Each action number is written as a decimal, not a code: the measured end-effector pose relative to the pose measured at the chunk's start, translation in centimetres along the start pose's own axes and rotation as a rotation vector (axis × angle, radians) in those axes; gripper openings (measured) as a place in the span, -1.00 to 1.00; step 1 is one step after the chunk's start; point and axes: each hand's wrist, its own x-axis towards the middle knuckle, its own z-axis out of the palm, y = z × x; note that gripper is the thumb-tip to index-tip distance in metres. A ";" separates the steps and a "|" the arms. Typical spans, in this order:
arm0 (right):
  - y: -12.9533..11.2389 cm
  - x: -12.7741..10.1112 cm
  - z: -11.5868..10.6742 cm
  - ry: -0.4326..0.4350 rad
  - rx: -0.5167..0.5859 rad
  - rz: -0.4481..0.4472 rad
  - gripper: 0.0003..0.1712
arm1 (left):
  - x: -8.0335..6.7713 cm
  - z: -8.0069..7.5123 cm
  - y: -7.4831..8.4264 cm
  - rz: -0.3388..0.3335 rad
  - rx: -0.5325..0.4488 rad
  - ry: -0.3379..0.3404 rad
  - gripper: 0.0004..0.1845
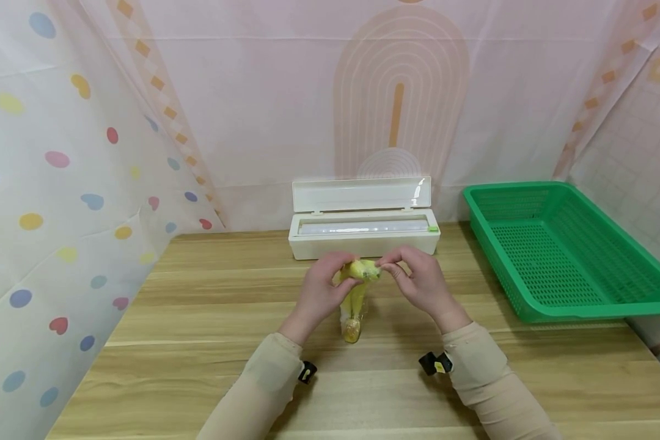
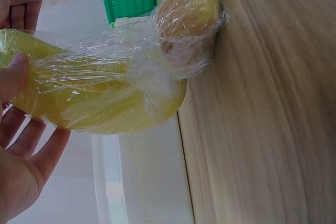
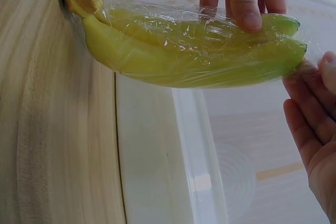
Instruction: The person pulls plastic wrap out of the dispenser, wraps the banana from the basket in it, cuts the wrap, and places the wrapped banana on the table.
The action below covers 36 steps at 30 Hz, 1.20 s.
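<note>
A small bunch of bananas, wrapped in clear cling film, stands tilted up from the table. Its brownish stem end is down at the wood, and the greenish tips point up. My left hand grips the bananas near the tips, thumb on one side and fingers on the other. On the other side, my right hand pinches the loose film at the tips between thumb and fingers. The film lies creased and shiny along the fruit and is bunched around the stem end.
Behind the hands, a white cling film dispenser stands with its lid raised and a film roll inside. To the right is a green plastic basket. The wooden table meets patterned cloth at the back and left.
</note>
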 end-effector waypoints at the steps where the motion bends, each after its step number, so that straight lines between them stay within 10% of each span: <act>1: -0.1 0.0 0.0 0.006 0.004 0.014 -0.75 | 0.0 0.0 0.0 0.000 -0.001 0.002 -0.62; 10: 0.0 0.1 -0.3 -0.038 0.089 0.064 -0.73 | -0.1 0.2 -0.3 -0.002 0.014 0.006 -0.62; 16: 0.3 0.5 -0.7 -0.109 -0.026 -0.138 -0.48 | -0.1 0.1 -0.2 0.007 0.026 0.012 -0.61; 25: -0.2 0.8 -0.4 -0.028 -0.217 -0.303 -0.75 | 0.0 0.1 -0.1 0.036 0.020 0.022 -0.61; 36: -0.3 1.0 -0.2 0.062 -0.263 -0.220 -0.60 | -0.1 0.3 0.1 0.069 0.031 0.013 -0.59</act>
